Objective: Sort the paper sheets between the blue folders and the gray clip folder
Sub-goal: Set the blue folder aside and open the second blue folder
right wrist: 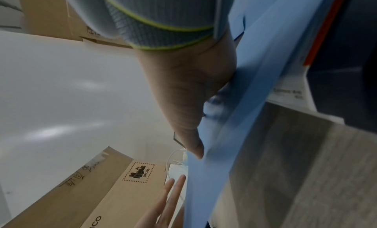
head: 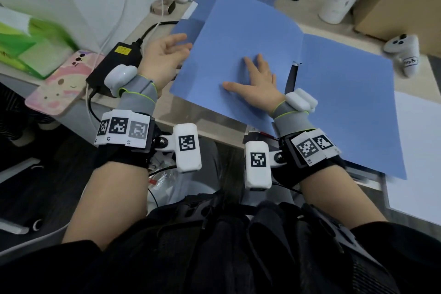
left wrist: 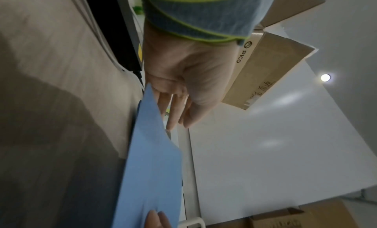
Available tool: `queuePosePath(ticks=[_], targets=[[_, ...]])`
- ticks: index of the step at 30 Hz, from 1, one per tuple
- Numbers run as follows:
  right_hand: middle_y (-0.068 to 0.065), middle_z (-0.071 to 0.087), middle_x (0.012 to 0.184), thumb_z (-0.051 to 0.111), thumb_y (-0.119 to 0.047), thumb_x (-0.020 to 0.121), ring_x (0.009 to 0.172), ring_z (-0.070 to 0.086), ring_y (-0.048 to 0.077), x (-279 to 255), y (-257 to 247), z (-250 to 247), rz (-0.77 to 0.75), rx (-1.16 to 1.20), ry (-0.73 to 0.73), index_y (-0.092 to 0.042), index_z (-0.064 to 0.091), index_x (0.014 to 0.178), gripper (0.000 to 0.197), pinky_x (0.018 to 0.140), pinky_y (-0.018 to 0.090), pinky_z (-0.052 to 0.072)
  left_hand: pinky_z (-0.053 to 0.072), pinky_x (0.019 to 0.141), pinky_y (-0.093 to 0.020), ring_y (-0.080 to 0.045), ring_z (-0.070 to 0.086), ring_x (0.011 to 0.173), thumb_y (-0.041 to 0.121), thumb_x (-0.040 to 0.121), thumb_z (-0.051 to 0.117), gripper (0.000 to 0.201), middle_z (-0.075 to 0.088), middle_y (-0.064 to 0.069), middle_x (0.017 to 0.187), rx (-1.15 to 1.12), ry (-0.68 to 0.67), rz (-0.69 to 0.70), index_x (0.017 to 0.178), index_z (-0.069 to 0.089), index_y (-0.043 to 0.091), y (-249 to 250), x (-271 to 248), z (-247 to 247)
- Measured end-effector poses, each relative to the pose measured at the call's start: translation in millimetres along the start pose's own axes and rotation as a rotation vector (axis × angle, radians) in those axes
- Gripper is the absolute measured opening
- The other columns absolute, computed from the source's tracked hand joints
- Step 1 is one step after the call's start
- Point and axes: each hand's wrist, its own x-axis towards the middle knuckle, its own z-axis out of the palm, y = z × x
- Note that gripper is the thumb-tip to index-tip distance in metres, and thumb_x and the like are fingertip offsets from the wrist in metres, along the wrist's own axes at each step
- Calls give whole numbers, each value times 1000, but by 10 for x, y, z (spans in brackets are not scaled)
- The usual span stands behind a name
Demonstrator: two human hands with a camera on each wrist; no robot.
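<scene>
A blue folder (head: 241, 38) lies spread on the worktop (head: 167, 124), its near corner hanging past the worktop's front edge. The right hand (head: 256, 86) rests flat on the middle of the folder, palm down, fingers straight and spread, thumb out to the side; it presses the sheet and grips nothing. A second blue folder (head: 346, 102) lies just right of that hand, partly under the first, with a dark strip (head: 291, 79) showing between the two. The left hand (head: 164, 55) is at the first folder's left edge, palm turned up, fingers loosely extended, the fingertips touching or nearly touching the edge; I cannot tell which. It holds nothing. A white sheet (head: 420, 150) lies right of the second folder. A black power brick (head: 117, 64) sits just left of the left hand.
</scene>
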Motion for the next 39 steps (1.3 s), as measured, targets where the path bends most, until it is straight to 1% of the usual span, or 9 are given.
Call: queuePosePath(ticks=[2, 6, 13, 17, 21, 26, 29, 33, 39], targets=[[7, -5, 160, 57, -49, 87, 148, -7, 22, 23, 9, -8, 8, -28, 2, -19, 15, 150, 82, 121, 43, -1, 52, 70, -14, -14, 60, 104, 5, 92, 51, 42, 56, -6, 131, 79, -5, 31, 134, 47, 8, 10, 32, 11], [8, 21, 155, 63, -39, 86, 144, 18, 24, 76, 39, -69, -18, 65, 65, -14, 36, 143, 68, 118, 37, 18, 46, 90, -16, -10, 55, 101, 5, 92, 52, 42, 56, -10, 123, 237, -67, 91, 134, 47, 4, 30, 57, 132], [4, 69, 108, 61, -18, 83, 101, 64, 18, 18, 132, -293, 10, 347, 427, -9, 68, 109, 28, 91, 28, 49, 4, 121, -42, -22, 27, 143, 28, 84, 57, 52, 42, -7, 146, 611, -180, 211, 132, 50, 11, 23, 128, 363], [1, 64, 97, 57, -21, 80, 96, 57, 18, 1, 358, -368, 114, 336, 530, -17, 68, 110, 32, 84, 25, 45, -8, 114, -60, -24, -2, 148, 32, 89, 54, 46, 29, 6, 154, 835, -162, 159, 134, 47, 25, 98, 63, 556], [7, 56, 127, 53, -22, 77, 128, 44, 27, 12, 583, -404, 202, 254, 479, -14, 59, 123, 48, 102, 42, 41, -12, 111, -61, -23, -8, 148, 31, 91, 52, 47, 21, 8, 156, 899, -234, 154, 137, 42, 29, 100, 53, 741], [4, 37, 95, 57, -26, 72, 90, 34, 24, 9, 733, -415, 302, 220, 364, -17, 30, 67, 28, 77, 33, 29, -9, 111, -63, -25, -8, 148, 33, 91, 52, 50, 17, 5, 158, 955, -299, 156, 139, 40, 28, 81, 62, 981], [7, 49, 93, 61, -18, 80, 92, 42, 27, -22, 761, -447, 286, 242, 341, -12, 47, 85, 15, 79, 34, 36, -8, 111, -64, -25, -7, 148, 33, 90, 52, 51, 16, 6, 158, 981, -335, 163, 139, 39, 29, 61, 71, 1117], [9, 55, 130, 60, -13, 81, 121, 49, 28, -38, 811, -494, 222, 270, 323, -9, 46, 132, 53, 96, 31, 40, -6, 111, -63, -25, -8, 148, 34, 89, 52, 54, 13, 6, 159, 1016, -374, 175, 140, 37, 31, 30, 79, 1285], [7, 60, 124, 47, 0, 82, 104, 53, 16, -84, 926, -538, 149, 432, 383, -11, 54, 129, 48, 77, 9, 33, -1, 113, -63, -26, -9, 148, 36, 89, 52, 60, 6, 7, 159, 1037, -411, 165, 144, 28, 34, -50, 82, 1487]])
